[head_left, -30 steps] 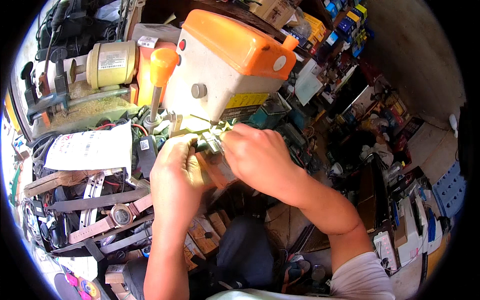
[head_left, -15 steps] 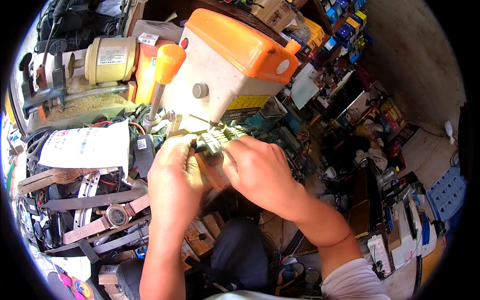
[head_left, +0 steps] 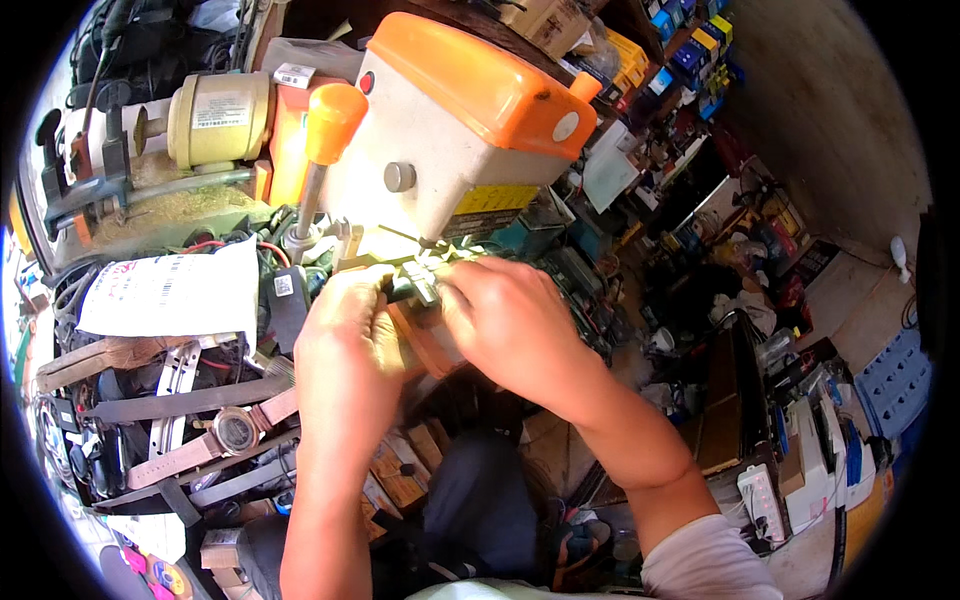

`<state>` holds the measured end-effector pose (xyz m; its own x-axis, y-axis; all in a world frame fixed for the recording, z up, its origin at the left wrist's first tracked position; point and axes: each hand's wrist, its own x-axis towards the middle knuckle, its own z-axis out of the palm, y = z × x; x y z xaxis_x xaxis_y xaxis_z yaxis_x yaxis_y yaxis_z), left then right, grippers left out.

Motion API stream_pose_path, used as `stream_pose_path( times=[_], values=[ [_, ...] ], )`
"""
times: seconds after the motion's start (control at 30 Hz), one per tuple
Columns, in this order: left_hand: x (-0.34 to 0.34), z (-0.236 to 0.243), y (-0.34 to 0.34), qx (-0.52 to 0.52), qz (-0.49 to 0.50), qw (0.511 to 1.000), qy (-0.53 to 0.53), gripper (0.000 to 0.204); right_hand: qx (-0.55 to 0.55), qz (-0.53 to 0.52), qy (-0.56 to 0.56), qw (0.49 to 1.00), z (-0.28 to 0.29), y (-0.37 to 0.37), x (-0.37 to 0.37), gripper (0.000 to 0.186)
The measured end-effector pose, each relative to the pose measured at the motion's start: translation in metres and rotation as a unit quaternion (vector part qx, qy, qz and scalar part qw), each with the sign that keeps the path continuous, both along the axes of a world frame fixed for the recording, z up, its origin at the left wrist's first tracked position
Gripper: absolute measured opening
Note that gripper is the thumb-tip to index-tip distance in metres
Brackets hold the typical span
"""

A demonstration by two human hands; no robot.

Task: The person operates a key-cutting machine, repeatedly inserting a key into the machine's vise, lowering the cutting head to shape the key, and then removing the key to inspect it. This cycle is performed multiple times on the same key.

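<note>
A key-cutting machine with a pale body and orange cover (head_left: 480, 80) stands before me. Under its head sits a brightly lit metal clamp (head_left: 422, 280) with stepped jaws. My left hand (head_left: 350, 325) is closed at the clamp's left side, thumb and fingers at a dark round knob (head_left: 398, 288). From the right, my right hand (head_left: 510, 315) reaches over the clamp, its fingers curled and pressed against it. The fingertips are partly hidden, so any small piece in them cannot be made out. The machine's orange-knobbed lever (head_left: 335, 120) rises left of the head.
Left of my arms lie a white packet (head_left: 170, 295), a wristwatch (head_left: 236, 430) and several loose straps. A second machine with a cream motor housing (head_left: 220, 120) stands at the far left. On the right are a white power strip (head_left: 762, 505) and cluttered shelves.
My right hand has shifted slightly up and left, covering more of the clamp's right part. My left hand stays almost in place.
</note>
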<state>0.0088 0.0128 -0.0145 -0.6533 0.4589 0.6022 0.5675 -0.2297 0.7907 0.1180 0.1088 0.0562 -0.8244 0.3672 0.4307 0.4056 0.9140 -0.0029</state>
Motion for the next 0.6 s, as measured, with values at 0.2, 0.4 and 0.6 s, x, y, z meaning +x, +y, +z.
stream_pose_path(
  times=[0.2, 0.4, 0.6],
  values=[
    [0.002, 0.0, 0.001, -0.004, -0.004, 1.0, 0.009, 0.021, 0.008, 0.009, 0.005, 1.0, -0.007, 0.011, -0.001, 0.012],
    [-0.004, 0.0, -0.002, -0.039, -0.014, 0.999, -0.023, 0.02, -0.048, 0.081, 0.078, 0.992, -0.002, 0.004, 0.023, 0.034],
    [-0.008, -0.005, 0.012, -0.061, 0.015, 0.998, 0.026, 0.015, 0.11, 0.175, 0.075, 0.976, -0.025, 0.021, 0.031, 0.016]
  ],
)
